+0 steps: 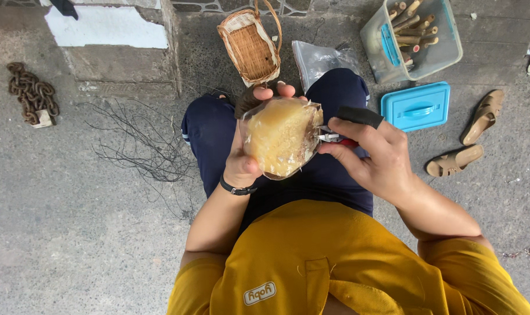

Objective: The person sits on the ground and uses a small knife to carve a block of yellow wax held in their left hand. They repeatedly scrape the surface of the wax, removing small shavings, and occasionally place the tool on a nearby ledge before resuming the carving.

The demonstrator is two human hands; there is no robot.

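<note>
Holding it: we've got the lump (282, 137), a pale yellow thing in clear plastic wrap, up over our lap, between the two hands.
Left hand (244, 160): wrapped round the lump's left side and back, fingers curled over the top edge, so closed on it and not spread.
Right hand (373, 154): closed on a small cutter (335, 138) with red handles and a metal tip; the tip sits right at the lump's right edge, touching the wrap or a hair off, can't tell which.
Finger cover: a black sleeve (359, 116) is on one right-hand finger, sticking out above the cutter.
Slip risk: the wrap looks slick, so we'd guess the tip could skid off it toward the left-hand fingers curled just behind.
Drop risk: only one hand really carries the lump, so a hard push from the cutter could tip it out onto our legs or the floor (72, 233).
Tear risk: plastic could rip wider than wanted if the tip snags.
Around us: basket (250, 49) and a clear bag (320, 58) just ahead of the knees, a tub (446, 52) of sticks with its blue lid (417, 106) to the right, sandals (469, 137) further right, wire tangle (142, 143) and a rusty chain (31, 93) to the left.
</note>
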